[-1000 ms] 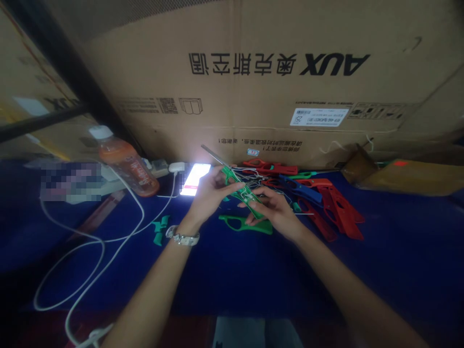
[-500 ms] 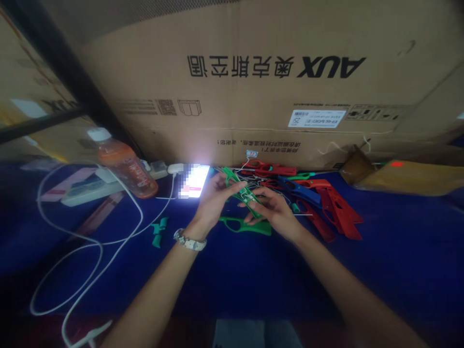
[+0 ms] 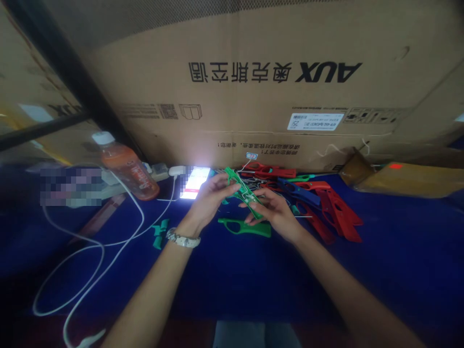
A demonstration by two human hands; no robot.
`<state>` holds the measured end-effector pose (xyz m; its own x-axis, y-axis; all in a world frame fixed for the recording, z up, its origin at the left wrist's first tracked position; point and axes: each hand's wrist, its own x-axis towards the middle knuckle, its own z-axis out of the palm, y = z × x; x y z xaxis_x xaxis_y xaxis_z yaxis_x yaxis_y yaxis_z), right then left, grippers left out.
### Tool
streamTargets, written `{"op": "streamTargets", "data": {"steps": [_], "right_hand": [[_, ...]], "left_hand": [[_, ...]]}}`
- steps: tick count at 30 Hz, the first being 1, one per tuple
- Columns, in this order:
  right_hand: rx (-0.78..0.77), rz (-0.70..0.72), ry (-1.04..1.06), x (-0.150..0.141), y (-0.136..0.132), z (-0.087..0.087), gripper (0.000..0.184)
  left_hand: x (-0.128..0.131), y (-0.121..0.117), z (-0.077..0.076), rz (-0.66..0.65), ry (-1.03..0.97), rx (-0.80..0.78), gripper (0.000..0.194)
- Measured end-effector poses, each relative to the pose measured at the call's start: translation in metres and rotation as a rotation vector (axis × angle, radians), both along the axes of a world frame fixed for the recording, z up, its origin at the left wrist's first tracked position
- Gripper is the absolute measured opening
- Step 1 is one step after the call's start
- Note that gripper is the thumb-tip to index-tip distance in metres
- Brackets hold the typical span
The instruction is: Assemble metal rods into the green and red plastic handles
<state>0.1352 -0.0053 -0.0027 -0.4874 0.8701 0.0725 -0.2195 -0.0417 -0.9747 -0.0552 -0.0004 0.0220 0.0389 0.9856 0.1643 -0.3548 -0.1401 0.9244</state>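
Note:
Between both hands is a green lighter casing half (image 3: 248, 195), tilted, its inner side up with a white wire and small parts in it. My left hand (image 3: 206, 204) grips its upper end, thumb on the near edge. The lower end lies in the closed fingers of my right hand (image 3: 278, 215). Just below, on the blue cloth, rests another green lighter casing half (image 3: 250, 229), partly behind my right fingers. Red lighter casing pieces (image 3: 339, 215) and a blue casing piece (image 3: 300, 191) are piled right of my hands. Small teal plastic parts (image 3: 158, 234) lie left of my wrist.
A lit phone (image 3: 194, 182) leans behind my left hand. Further left stand a drink bottle (image 3: 128, 166) and a looping white cable (image 3: 141, 212). A large cardboard box (image 3: 235, 92) walls off the back. At right sits a yellowish packet (image 3: 409, 181).
My left hand has shifted slightly left along the upper end of the casing half, uncovering more of it. My right hand keeps its hold almost unmoved.

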Motion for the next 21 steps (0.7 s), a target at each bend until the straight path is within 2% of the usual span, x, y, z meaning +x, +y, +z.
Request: {"op": "streamTargets", "data": {"steps": [3,9,16,21], "right_hand": [[0.010,-0.002,0.003,0.000,0.000,-0.001,0.033],[0.015,-0.023,-0.018,0.001,0.001,-0.003,0.035],[0.014,-0.027,-0.020,0.000,0.001,-0.002,0.036],[0.025,-0.019,-0.036,0.000,0.001,-0.002,0.037]], "left_hand": [[0.007,-0.001,0.001,0.031,-0.119,-0.080,0.029],[0.012,-0.003,0.000,-0.011,-0.147,-0.106,0.028],[-0.001,-0.002,0.002,0.050,0.219,0.115,0.023],[-0.005,-0.002,0.004,0.079,0.292,0.148,0.021]]}}
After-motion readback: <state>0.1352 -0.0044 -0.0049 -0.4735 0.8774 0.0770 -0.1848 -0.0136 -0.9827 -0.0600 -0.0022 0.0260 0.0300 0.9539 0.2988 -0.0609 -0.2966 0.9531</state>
